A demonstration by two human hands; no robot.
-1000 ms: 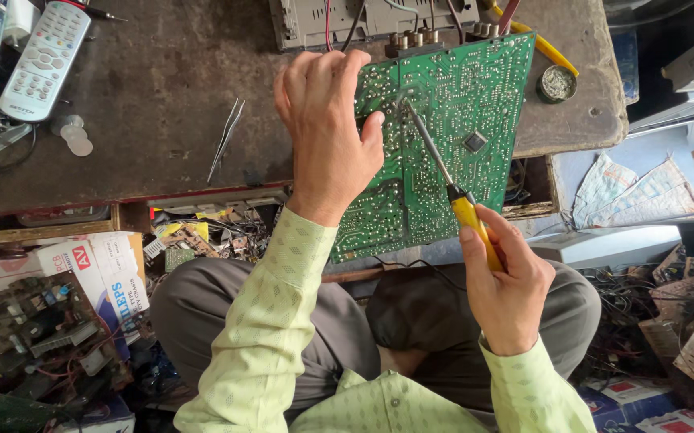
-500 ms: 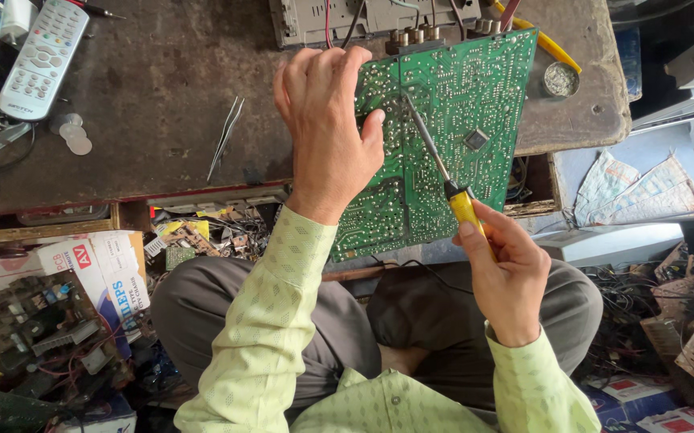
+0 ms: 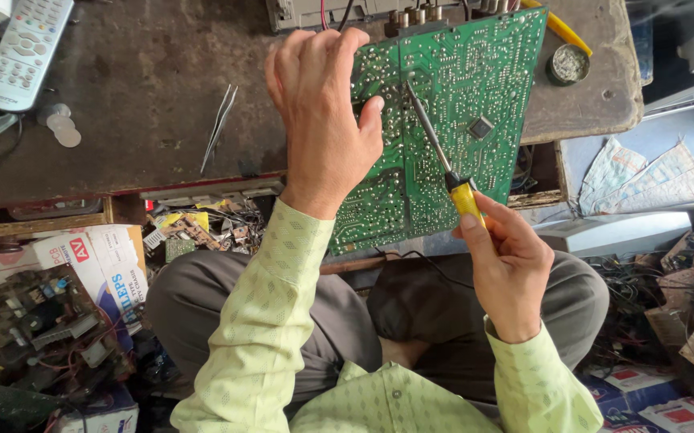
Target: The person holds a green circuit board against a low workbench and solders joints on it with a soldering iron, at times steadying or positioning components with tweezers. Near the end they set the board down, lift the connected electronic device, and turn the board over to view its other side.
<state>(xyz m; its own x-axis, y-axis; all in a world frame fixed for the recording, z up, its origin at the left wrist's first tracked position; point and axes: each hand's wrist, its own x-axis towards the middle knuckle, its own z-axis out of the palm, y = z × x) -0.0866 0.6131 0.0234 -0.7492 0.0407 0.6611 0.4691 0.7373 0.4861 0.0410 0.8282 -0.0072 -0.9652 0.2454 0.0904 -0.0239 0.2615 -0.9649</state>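
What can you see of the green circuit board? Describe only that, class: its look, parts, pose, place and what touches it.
The green circuit board shows its solder side, dotted with silvery joints, plus one small dark square chip. It tilts up from the dark workbench edge over the lap. The left hand grips its left edge; the yellow-handled screwdriver, held by the right hand, has its tip on the board.

Below the surface's front edge at left we see a white cardboard box [image 3: 82, 261] with red and blue print. At the bottom right corner lie flat blue-and-white packages [image 3: 652, 405] with red patches.
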